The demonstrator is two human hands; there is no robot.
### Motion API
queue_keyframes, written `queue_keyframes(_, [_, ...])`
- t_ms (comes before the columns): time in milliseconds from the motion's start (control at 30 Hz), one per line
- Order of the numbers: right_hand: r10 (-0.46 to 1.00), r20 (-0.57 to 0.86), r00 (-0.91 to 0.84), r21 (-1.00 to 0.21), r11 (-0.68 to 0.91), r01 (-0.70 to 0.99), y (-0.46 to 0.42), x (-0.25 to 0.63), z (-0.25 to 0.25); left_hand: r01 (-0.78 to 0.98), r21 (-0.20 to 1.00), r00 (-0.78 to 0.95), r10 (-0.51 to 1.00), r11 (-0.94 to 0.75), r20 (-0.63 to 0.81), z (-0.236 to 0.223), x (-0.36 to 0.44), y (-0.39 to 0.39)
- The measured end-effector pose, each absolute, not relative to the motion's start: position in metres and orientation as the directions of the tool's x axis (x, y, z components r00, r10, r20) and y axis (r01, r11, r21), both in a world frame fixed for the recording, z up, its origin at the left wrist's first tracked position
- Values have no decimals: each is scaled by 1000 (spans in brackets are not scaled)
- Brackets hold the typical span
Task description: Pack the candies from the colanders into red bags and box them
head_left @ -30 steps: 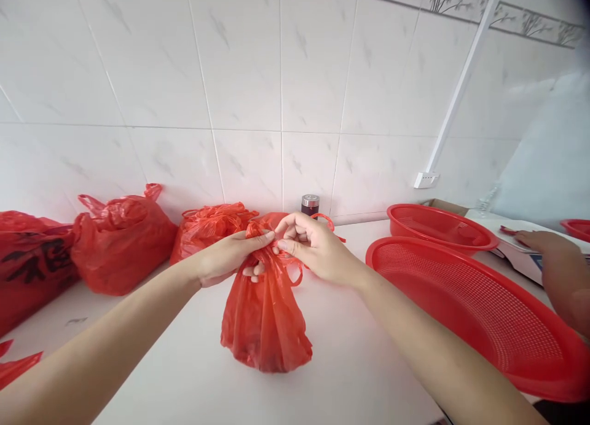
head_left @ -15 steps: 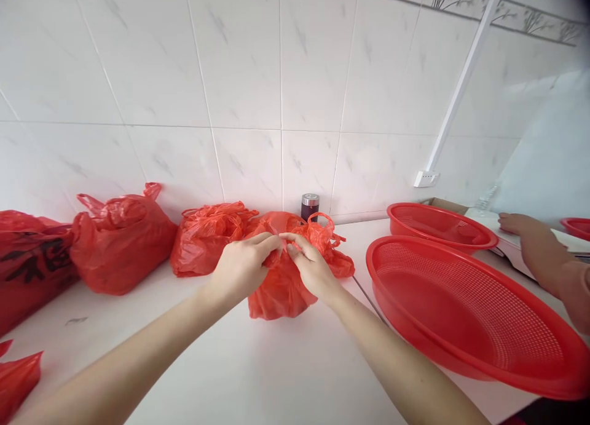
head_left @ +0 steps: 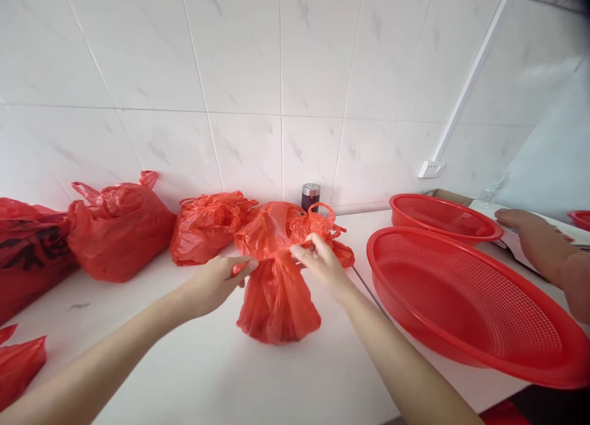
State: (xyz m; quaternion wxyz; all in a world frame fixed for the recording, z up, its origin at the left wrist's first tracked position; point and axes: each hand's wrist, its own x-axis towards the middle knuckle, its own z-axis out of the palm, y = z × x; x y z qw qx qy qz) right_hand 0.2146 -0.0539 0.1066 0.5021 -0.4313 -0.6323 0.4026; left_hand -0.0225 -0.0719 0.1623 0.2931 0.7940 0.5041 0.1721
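A red plastic bag (head_left: 280, 302) hangs or stands at the middle of the white table, its lower part hanging in folds. My left hand (head_left: 216, 282) pinches the bag's top at its left side, thumb and fingers together. At the right side of the top, my right hand (head_left: 320, 262) grips the same bag between thumb and fingers. The top edge is stretched between both hands. Just behind lies another crumpled red plastic bag (head_left: 267, 225), and a tied red bag (head_left: 343, 253) sits behind my right hand. What the held bag contains is hidden.
Filled red bags (head_left: 122, 234) line the wall on the left, beside a bundle of red bags (head_left: 207, 228). A dark flask (head_left: 310, 195) stands at the back. Red baskets (head_left: 461, 296) fill the right side. Another person's hand (head_left: 519, 222) reaches in at far right.
My hands have moved apart, the left one to the left and down, stretching the bag's top between them. The bag has come nearer to me. The camera view has tilted down slightly.
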Motion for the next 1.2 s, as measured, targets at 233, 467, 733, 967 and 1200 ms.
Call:
queue_keyframes(233, [925, 303, 231, -914, 213, 346, -7, 218, 46, 696, 706, 550, 730, -132, -406, 172, -37, -66])
queue_keyframes(467, [871, 464, 161, -755, 293, 586, -35, 187, 22, 464, 848, 87, 966, -256, 244, 90, 16, -44])
queue_keyframes(733, [850, 515, 108, -660, 313, 683, -15, 209, -1, 712, 669, 57, 967, -213, 248, 29, 14, -27])
queue_keyframes(967, [875, 477, 86, -636, 276, 721, -3, 220, -18, 868, 444, 169, 973, -222, 158, 21, 7, -13])
queue_keyframes(1200, [906, 415, 82, -580, 194, 791, -7, 218, -25, 929, 316, 172, 980, -195, 99, 12, 11, -17])
